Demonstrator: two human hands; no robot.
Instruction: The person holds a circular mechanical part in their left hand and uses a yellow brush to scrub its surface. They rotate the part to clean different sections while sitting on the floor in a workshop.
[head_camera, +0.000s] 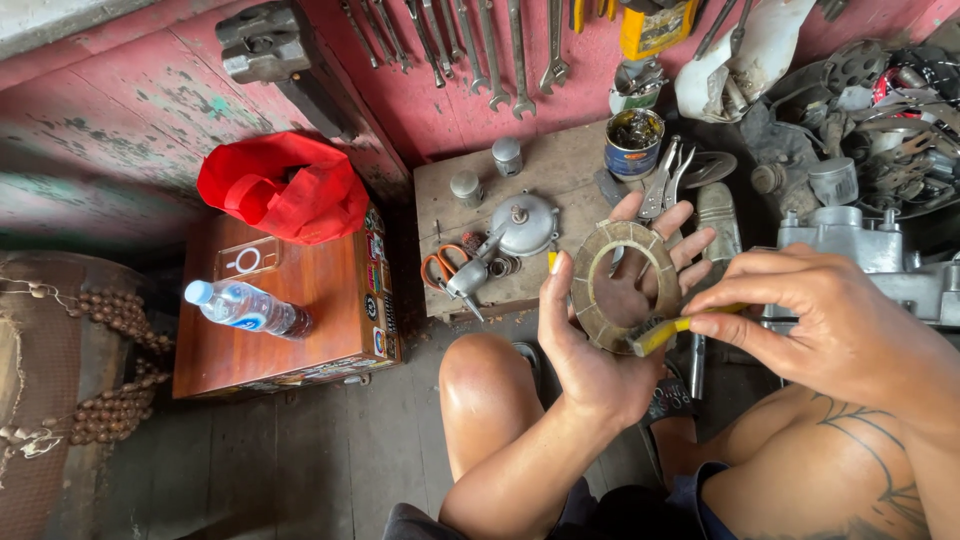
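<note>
- My left hand (600, 330) is raised palm-up in front of me, fingers fanned out and curled slightly behind a flat, greyish-tan ring-shaped friction disc (622, 285), with the thumb pressed on its left edge; so that hand is clamped on the disc.
- The disc sits upright against my palm, its open centre showing my fingers through it, held in the air above my knees and nearer to me than the tabletop.
- My right hand (820, 320) comes in from the right, wrist bent, thumb and forefinger pinched together on a small yellow-handled brush (660, 335); its tip touches the disc's lower right edge.
- Beyond the disc, a low worn wooden tabletop (560, 165) carries a round grey metal cover (525, 222), orange-handled scissors (440, 268), a blue tin can (634, 143) and silver locking pliers (662, 178).
- To the far left, a brown wooden box (300, 320) holds a red cloth bag (285, 188) and a clear plastic water bottle (247, 308) lying on its side.
- Spanners (495, 50) hang on the red wall beyond.
</note>
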